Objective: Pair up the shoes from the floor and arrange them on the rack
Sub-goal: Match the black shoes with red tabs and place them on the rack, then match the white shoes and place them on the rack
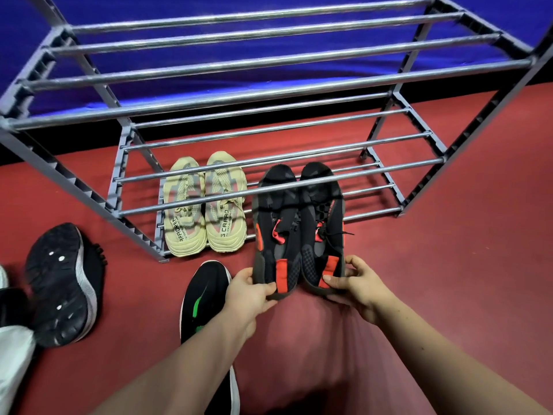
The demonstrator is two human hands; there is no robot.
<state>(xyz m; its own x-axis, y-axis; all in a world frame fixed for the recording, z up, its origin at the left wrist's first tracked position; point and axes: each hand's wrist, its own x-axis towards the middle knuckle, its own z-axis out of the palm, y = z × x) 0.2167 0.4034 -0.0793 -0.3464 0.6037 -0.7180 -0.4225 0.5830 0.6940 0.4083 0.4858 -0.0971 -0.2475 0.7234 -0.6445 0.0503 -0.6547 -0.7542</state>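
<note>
A grey metal shoe rack (269, 94) with bar shelves stands on the red floor. A beige pair of shoes (205, 205) sits on its lowest shelf, left of centre. Right of it lies a black pair with red tabs: my left hand (250, 290) grips the heel of the left black shoe (276, 223), my right hand (357, 280) grips the heel of the right black shoe (321, 217). Their toes reach under the middle bars, side by side.
A black shoe with green marks (203, 298) lies on the floor under my left forearm. Another black shoe (61, 283) lies sole-up at the left, beside white fabric (13, 363). A blue wall stands behind the rack.
</note>
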